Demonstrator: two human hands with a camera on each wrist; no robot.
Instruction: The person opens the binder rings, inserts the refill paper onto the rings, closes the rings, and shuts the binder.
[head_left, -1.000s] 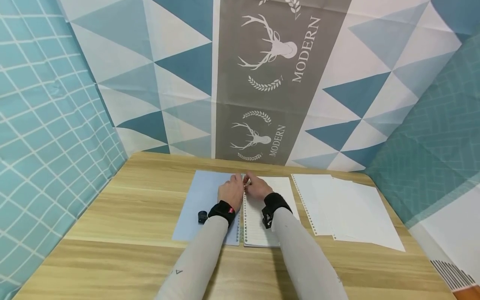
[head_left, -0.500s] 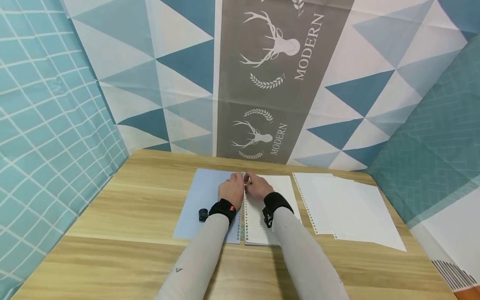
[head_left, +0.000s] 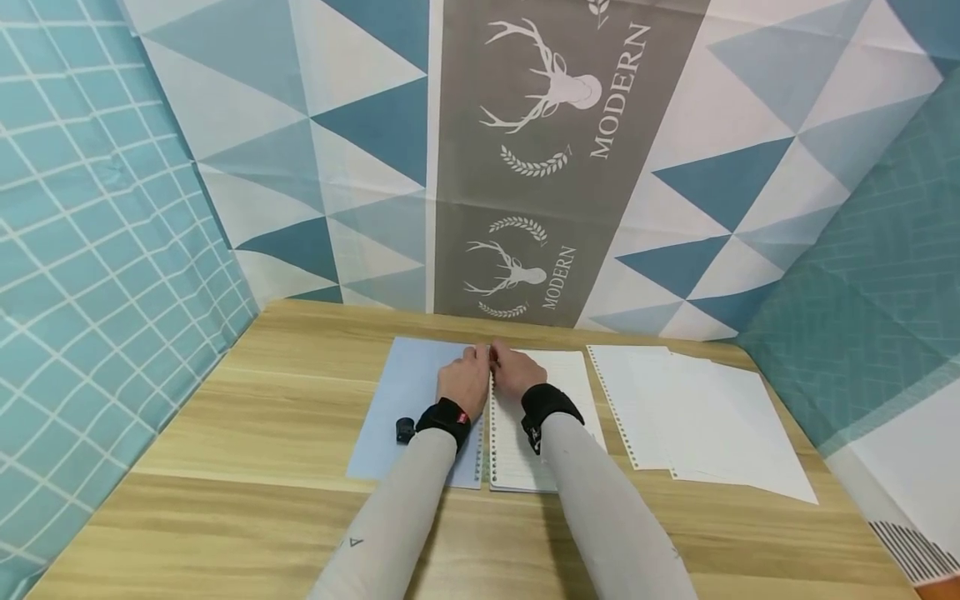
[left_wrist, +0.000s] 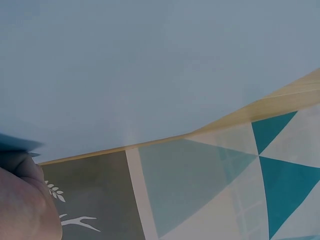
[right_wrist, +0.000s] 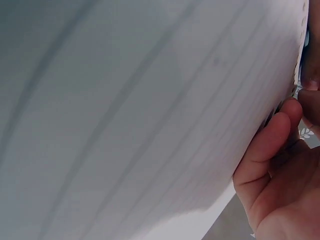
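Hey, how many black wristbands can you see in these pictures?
2: the left wristband, just behind the left hand, over the blue cover; and the right wristband, behind the right hand, over the lined page. Any under the sleeves would be hidden.

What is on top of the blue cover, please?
Over the blue cover are the left hand, its black wristband and part of the pale sleeve. A small black object also shows there; whether it touches the cover is unclear. The surface beneath these is hidden.
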